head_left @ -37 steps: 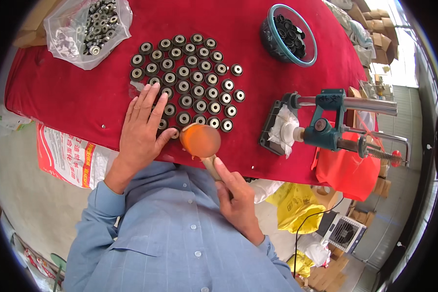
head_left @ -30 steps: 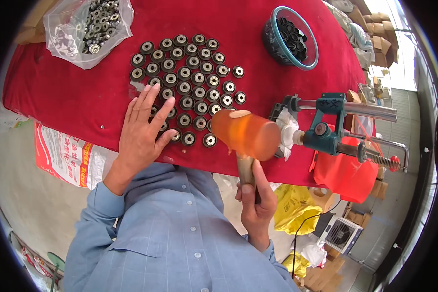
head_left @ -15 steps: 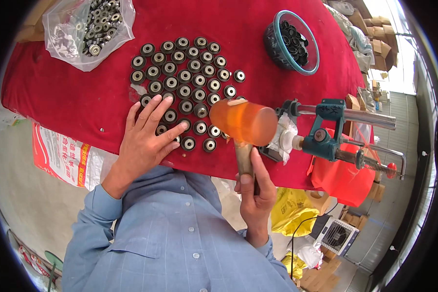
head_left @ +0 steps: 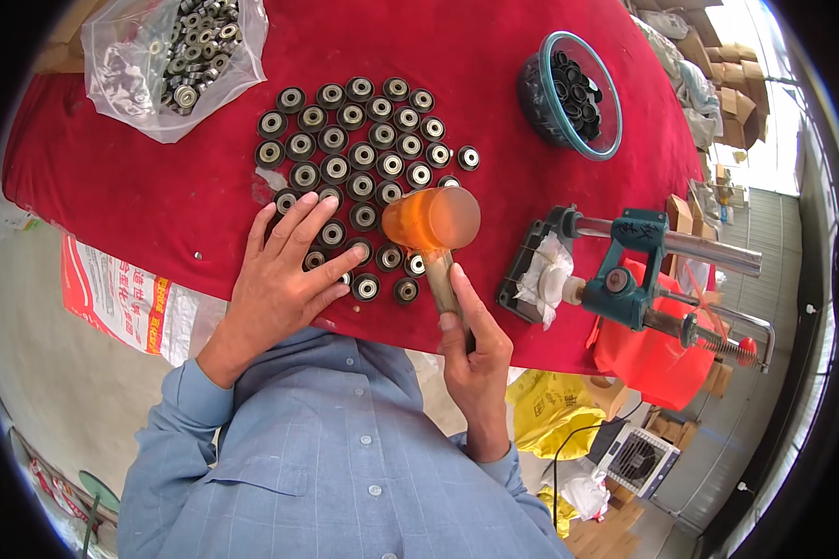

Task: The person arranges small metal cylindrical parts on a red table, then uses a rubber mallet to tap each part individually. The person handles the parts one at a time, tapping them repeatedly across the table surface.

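Note:
Many metal bearings seated in black rings (head_left: 333, 169) lie in a close cluster on the red cloth. My left hand (head_left: 284, 265) rests at the cluster's lower left, fingers spread and fingertips touching some of the pieces. In my right hand (head_left: 474, 359) is a mallet, its wooden handle gripped with the index finger stretched along it. The mallet's translucent orange head (head_left: 429, 220) is over the right lower part of the cluster and hides several pieces. Whether it touches them I cannot tell.
A clear plastic bag of loose bearings (head_left: 199, 56) lies at the far left. At the far right stands a tub (head_left: 569, 93) holding black rings. A green hand press (head_left: 625, 270), with white wrapping by its base, is at the right edge. A red bag (head_left: 639, 349) hangs below it.
The mallet and my right hand have moved left, bringing the head further over the cluster. My left hand stays nearly in place. The whole view has shifted slightly.

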`<action>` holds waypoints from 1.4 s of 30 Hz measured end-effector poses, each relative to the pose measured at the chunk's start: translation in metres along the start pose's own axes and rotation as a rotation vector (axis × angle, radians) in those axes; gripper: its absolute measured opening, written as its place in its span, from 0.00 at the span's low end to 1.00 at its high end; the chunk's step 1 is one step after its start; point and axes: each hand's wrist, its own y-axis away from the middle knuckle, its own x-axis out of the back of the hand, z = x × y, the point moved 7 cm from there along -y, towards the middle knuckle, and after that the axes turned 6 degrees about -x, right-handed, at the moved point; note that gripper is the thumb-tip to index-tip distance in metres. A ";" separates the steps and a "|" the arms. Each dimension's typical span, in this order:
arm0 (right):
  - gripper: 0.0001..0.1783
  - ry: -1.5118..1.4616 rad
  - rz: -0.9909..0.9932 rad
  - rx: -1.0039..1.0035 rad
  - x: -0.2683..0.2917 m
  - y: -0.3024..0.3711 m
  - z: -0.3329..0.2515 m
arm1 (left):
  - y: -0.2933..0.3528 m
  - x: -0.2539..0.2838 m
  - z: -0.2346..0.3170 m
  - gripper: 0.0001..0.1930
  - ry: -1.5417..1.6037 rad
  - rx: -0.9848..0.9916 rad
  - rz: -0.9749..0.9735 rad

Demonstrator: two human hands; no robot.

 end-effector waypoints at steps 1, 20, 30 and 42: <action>0.32 -0.029 -0.024 -0.045 0.001 0.000 0.001 | 0.000 0.001 0.000 0.29 0.001 0.003 -0.003; 0.30 -0.087 0.046 -0.087 0.008 0.004 0.014 | -0.002 0.001 -0.001 0.28 0.024 0.007 -0.007; 0.31 -0.009 -0.018 -0.027 0.003 0.004 0.002 | 0.000 0.000 0.000 0.28 0.005 0.000 -0.011; 0.29 -0.236 0.149 0.009 0.033 0.018 -0.013 | 0.000 0.000 -0.001 0.27 0.026 0.006 0.004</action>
